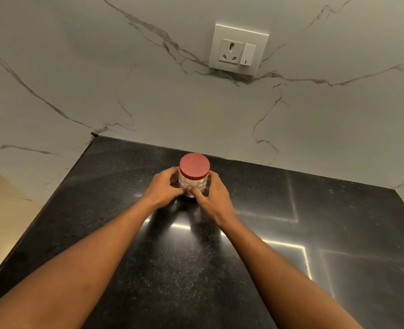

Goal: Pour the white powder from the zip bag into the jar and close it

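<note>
We curl our left hand (pixel 164 187) and right hand (pixel 216 198) round the jar (pixel 192 185) standing on the dark surface (pixel 291 210), red lid (pixel 194 166) seated, no zip bag visible, so we cannot judge whether pouring is finished or unstarted.

Place: I see a home kitchen.
Counter: polished black granite countertop (pixel 338 222), lower frame.
Wall: veined marble backsplash (pixel 101 67); socket plate (pixel 238 49), upper right.

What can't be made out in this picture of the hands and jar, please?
Head view only:
What the jar holds: the red lid covers its mouth, and the left hand and right hand wrap its wall.
The jar's far side: turned away from the camera.
The zip bag: not in frame.
Whether the lid is fully tight: too fine to see.
</note>
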A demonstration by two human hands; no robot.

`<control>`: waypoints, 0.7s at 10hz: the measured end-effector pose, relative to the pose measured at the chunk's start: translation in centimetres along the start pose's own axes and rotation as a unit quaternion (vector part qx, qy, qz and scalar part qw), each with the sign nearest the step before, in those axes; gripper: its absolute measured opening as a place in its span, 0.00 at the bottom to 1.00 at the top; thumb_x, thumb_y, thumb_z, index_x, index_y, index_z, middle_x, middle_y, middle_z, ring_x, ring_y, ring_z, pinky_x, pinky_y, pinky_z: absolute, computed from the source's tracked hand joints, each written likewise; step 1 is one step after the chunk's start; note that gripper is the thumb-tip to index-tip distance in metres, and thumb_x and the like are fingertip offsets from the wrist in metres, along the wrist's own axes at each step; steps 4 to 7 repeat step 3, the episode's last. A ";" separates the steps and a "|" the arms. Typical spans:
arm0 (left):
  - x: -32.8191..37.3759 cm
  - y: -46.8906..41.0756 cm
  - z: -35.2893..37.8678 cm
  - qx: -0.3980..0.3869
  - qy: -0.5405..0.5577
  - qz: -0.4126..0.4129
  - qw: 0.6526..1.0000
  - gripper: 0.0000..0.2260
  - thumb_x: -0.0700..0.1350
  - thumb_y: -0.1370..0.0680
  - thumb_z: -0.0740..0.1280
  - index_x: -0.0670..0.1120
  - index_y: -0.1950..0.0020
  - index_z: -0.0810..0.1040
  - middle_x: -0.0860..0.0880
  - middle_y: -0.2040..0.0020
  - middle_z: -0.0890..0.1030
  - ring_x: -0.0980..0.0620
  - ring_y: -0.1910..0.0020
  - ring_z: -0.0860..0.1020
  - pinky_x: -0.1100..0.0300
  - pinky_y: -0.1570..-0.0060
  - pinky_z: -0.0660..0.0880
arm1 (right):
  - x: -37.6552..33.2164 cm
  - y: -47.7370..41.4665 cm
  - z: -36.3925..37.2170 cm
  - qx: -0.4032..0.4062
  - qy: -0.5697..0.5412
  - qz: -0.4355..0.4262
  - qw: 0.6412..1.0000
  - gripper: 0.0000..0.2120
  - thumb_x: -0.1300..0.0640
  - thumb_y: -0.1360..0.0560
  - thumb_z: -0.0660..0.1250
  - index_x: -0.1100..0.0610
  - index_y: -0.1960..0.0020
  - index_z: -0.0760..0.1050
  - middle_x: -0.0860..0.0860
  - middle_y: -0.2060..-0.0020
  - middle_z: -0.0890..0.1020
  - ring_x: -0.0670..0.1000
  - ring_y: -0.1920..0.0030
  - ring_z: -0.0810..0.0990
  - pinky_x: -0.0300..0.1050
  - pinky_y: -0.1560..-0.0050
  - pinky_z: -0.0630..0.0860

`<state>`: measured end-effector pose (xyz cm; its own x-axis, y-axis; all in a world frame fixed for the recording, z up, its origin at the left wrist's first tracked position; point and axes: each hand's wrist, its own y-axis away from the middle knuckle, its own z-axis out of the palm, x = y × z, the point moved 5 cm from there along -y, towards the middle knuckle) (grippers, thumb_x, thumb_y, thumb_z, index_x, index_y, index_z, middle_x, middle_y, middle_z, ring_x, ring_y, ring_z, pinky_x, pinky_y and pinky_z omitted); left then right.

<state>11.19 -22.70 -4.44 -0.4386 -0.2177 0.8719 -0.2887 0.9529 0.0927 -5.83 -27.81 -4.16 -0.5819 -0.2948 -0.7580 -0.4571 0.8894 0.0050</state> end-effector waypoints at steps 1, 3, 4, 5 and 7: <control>-0.6 -1.2 0.0 -0.018 -0.011 -0.013 1.000 0.33 0.39 0.28 0.82 0.42 0.25 0.74 0.43 0.32 0.83 0.50 0.36 0.82 0.58 0.35 0.77 | -0.1 -1.0 0.5 -0.006 0.010 0.010 1.000 0.37 0.38 0.23 0.71 0.53 0.22 0.63 0.54 0.28 0.76 0.54 0.31 0.78 0.54 0.32 0.77; 0.0 -1.3 0.4 -0.012 -0.035 -0.009 0.999 0.36 0.45 0.26 0.81 0.44 0.22 0.71 0.43 0.27 0.79 0.44 0.27 0.77 0.49 0.27 0.73 | 0.5 -0.6 0.9 0.000 0.071 0.009 0.997 0.41 0.37 0.20 0.67 0.55 0.16 0.54 0.56 0.20 0.67 0.57 0.24 0.71 0.56 0.28 0.74; 0.0 -1.3 0.4 -0.012 -0.035 -0.009 0.999 0.36 0.45 0.26 0.81 0.44 0.22 0.71 0.43 0.27 0.79 0.44 0.27 0.77 0.49 0.27 0.73 | 0.5 -0.6 0.9 0.000 0.071 0.009 0.997 0.41 0.37 0.20 0.67 0.55 0.16 0.54 0.56 0.20 0.67 0.57 0.24 0.71 0.56 0.28 0.74; 0.0 -1.3 0.4 -0.012 -0.035 -0.009 0.999 0.36 0.45 0.26 0.81 0.44 0.22 0.71 0.43 0.27 0.79 0.44 0.27 0.77 0.49 0.27 0.73 | 0.5 -0.6 0.9 0.000 0.071 0.009 0.997 0.41 0.37 0.20 0.67 0.55 0.16 0.54 0.56 0.20 0.67 0.57 0.24 0.71 0.56 0.28 0.74; 0.0 -1.3 0.4 -0.012 -0.035 -0.009 0.999 0.36 0.45 0.26 0.81 0.44 0.22 0.71 0.43 0.27 0.79 0.44 0.27 0.77 0.49 0.27 0.73 | 0.5 -0.6 0.9 0.000 0.071 0.009 0.997 0.41 0.37 0.20 0.67 0.55 0.16 0.54 0.56 0.20 0.67 0.57 0.24 0.71 0.56 0.28 0.74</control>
